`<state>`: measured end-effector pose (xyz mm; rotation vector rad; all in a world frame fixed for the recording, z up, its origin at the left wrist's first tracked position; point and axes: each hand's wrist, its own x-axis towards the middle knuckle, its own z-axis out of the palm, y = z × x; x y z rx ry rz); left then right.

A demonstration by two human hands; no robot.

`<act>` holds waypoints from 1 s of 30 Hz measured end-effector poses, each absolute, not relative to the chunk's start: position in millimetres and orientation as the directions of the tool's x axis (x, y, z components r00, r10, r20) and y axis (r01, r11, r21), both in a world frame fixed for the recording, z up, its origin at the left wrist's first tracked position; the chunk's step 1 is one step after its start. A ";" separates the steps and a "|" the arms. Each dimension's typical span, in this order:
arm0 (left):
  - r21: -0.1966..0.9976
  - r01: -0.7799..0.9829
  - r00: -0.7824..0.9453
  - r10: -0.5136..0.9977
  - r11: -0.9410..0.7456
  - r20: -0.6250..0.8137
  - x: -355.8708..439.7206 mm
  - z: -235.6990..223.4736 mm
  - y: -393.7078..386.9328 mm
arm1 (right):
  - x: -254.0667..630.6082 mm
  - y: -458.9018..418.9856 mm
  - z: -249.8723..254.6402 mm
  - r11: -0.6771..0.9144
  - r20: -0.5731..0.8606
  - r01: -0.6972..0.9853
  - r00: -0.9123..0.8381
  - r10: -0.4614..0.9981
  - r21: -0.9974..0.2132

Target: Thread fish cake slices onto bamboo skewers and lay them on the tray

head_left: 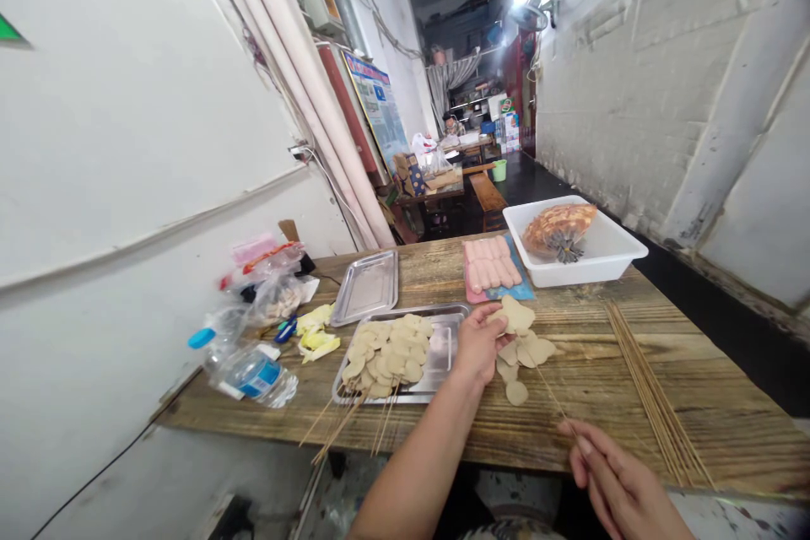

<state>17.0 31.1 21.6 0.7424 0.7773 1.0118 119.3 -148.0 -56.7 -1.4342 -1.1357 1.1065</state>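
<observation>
My left hand (476, 343) rests on the wooden table (696, 388) and pinches a beige flat slice (517, 316) at the top of a loose pile of slices (524, 352). My right hand (611, 477) is closed on the near end of a thin bamboo skewer (549, 392) whose tip points up into the pile. A steel tray (445, 343) to the left holds several slices threaded on skewers (387, 352), their sticks poking over the table's near edge.
An empty steel tray (367, 287) lies behind. A pack of pink sausages (492, 264) and a white tub (607, 257) with skewered food sit at the far end. Loose bamboo skewers (651, 392) lie on the right. A water bottle (253, 371) and plastic bags (272, 291) lie left.
</observation>
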 end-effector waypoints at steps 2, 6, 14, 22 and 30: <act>0.824 -0.444 0.331 0.919 0.353 -0.215 16.5 21.2 32.1 | 119.4 -147.2 -54.8 -0.106 -0.091 0.092 0.151 0.984 -0.990; 0.807 -0.447 0.350 0.905 0.387 -0.240 15.5 22.0 32.2 | 119.7 -144.5 -52.6 -0.094 -0.077 0.071 0.210 0.975 -0.993; 0.776 -0.438 0.406 0.870 0.455 -0.281 15.0 26.2 31.6 | 118.8 -141.6 -59.2 -0.092 -0.095 -0.025 0.248 0.964 -0.995; 0.786 -0.418 0.434 0.860 0.456 -0.268 16.4 28.0 31.1 | 118.7 -138.6 -48.4 -0.138 -0.163 -0.113 0.251 0.954 -0.984; 0.786 -0.399 0.452 0.847 0.472 -0.279 19.4 28.9 29.2 | 119.1 -135.9 -26.3 -0.149 -0.168 -0.082 0.331 0.928 -0.985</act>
